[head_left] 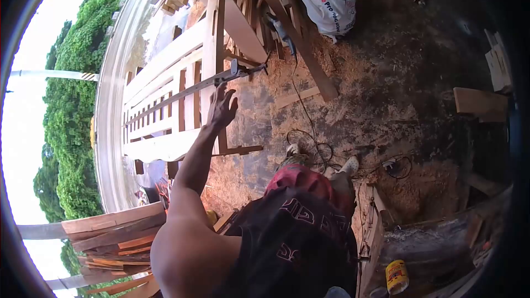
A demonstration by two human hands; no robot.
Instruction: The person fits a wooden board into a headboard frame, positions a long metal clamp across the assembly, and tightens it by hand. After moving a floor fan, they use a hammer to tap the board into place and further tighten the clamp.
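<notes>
My left hand [222, 109] reaches out over the near end of a slatted wooden frame [212, 49], its fingers spread and thumb apart. The fingertips are right at a long metal bar clamp [201, 84], which lies across the slats. The clamp's head [236, 69] sticks out past the frame's end post, just beyond my fingers. Pale boards and slats make up the frame, which extends away to the left. My right hand is out of view.
A corded power tool [282, 34] rests by leaning planks [298, 38]; its cable [305, 107] runs across the sawdust-covered floor to my feet. A white feed sack [328, 3] stands behind. Stacked boards [118, 237] lie at lower left, a yellow container [396, 277] at lower right.
</notes>
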